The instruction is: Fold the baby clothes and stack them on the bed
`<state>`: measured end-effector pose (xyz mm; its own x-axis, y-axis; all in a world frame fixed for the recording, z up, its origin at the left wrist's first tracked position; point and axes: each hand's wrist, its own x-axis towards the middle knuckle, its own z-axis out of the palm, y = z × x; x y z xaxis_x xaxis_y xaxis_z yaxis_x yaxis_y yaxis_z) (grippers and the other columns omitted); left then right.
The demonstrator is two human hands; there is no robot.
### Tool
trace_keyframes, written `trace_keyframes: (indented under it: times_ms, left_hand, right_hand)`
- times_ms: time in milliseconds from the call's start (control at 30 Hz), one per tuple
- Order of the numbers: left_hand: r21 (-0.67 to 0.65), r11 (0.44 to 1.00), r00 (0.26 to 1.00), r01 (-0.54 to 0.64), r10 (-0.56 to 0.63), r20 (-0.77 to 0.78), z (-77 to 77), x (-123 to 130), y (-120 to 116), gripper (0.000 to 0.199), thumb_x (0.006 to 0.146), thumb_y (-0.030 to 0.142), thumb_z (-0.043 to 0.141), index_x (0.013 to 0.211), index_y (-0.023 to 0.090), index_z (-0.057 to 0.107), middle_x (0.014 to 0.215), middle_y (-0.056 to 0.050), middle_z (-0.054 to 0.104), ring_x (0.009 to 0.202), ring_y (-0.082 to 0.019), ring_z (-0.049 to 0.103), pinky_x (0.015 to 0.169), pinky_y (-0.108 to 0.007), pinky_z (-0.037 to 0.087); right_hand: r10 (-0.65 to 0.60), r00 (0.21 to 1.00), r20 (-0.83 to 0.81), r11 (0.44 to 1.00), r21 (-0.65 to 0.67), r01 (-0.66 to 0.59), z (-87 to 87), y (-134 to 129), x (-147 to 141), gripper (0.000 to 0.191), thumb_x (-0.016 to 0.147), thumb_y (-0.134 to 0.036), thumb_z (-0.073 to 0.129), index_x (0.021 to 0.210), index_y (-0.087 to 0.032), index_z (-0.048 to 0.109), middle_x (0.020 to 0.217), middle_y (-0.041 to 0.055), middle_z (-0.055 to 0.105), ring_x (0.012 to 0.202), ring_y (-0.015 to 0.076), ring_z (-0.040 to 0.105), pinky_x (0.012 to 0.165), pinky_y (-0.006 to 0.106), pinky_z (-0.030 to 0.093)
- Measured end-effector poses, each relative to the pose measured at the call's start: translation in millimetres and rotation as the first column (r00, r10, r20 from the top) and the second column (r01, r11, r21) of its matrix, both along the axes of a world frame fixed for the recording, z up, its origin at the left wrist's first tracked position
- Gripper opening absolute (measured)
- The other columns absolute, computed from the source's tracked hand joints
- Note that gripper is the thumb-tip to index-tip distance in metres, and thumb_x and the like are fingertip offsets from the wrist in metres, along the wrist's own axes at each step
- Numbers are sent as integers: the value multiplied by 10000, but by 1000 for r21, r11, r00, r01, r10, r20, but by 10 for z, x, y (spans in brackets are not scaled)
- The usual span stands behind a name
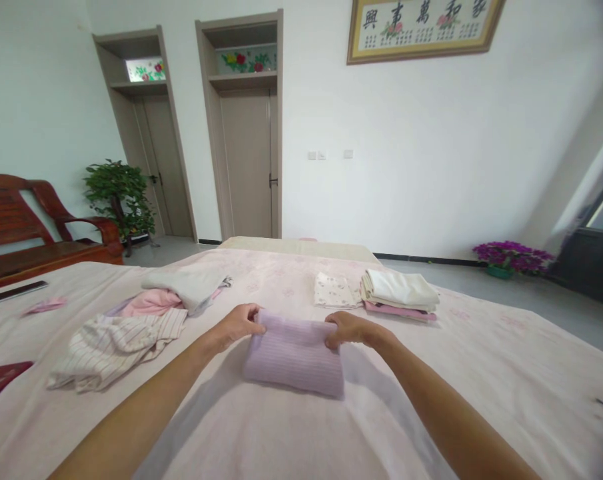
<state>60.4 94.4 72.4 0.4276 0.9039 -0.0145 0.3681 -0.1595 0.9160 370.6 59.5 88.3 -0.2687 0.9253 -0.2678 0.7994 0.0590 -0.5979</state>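
The left hand (241, 325) and right hand (350, 329) are gripping the folded lavender cloth (296, 355) by its far corners.

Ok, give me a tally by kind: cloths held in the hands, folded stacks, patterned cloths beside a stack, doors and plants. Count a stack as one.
Held cloths: 1, the lilac cloth between left hand and right hand
Folded stacks: 1
Patterned cloths: 1
Doors: 2
Plants: 2, one green, one purple-flowered
Total: 7
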Motion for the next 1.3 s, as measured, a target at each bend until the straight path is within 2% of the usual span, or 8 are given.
trace_keyframes:
  times_ms: [133,267,467,633,733,833,1133,1300]
  left_hand:
    - [530,846,994,-64,101,-41,112,72,-226,406,672,92,587,1068,178,607,973,-30,653,860,-181,593,785,-294,456]
    - [821,551,966,147,98,-239,-268,123,-508,336,706,-15,511,944,203,603,955,-40,622,951,-213,549,852,-340,439]
    - [795,462,879,393,64,-472,-646,116,-773,274,751,7,570,935,210,582,951,-38,610,955,-233,532,879,-388,432]
    - [796,479,899,370,32,-437,-579,115,-789,270,757,13,591,938,213,572,930,-31,603,909,-217,541,809,-349,458]
    - [822,491,931,289,57,-361,-552,175,-846,332,700,-29,586,933,206,557,922,-32,598,901,-219,538,788,-343,464]
    - [849,463,949,255,49,-312,-502,296,-986,356,668,-31,577,934,203,543,913,-34,593,879,-218,538,760,-339,468]
    - [908,193,927,373,-44,-371,-444,648,-1486,230,779,24,513,926,192,566,841,-38,614,734,-194,534,647,-321,435]
    - [943,145,953,301,-66,-295,-359,666,-1428,259,891,131,507,1126,223,565,955,-48,651,855,-189,596,780,-340,475]
  right_hand:
    - [-64,993,95,877,481,10,112,-367,46,263,673,-120,558,924,-196,556,1026,45,581,938,193,508,768,278,366]
    - [-39,936,351,663,710,-238,-186,-720,83,271,706,-18,456,889,-198,544,957,56,558,874,188,473,767,306,337]
    - [72,953,296,760,602,-244,-585,-1027,269,422,648,36,419,950,-220,566,998,37,567,912,179,495,788,291,380]
    - [-164,966,-201,840,485,243,-521,-1329,197,348,641,-12,426,879,-208,587,888,35,592,869,190,552,777,322,438]
    - [-428,647,-631,888,-162,430,-533,-1561,-61,188,752,-169,547,936,-194,574,805,27,620,716,174,595,641,300,485]
    - [-640,194,-743,767,-603,219,-557,-1682,-350,351,773,-371,690,1033,-169,569,950,69,664,798,150,641,748,282,516]
    - [-771,-254,-584,535,-811,238,-619,-1302,-731,220,868,-291,563,993,-113,592,762,83,694,704,187,670,589,263,534]
    - [-623,-301,-722,579,-684,443,-598,-1225,-634,283,703,-76,603,972,-159,582,688,23,690,625,181,662,560,267,538]
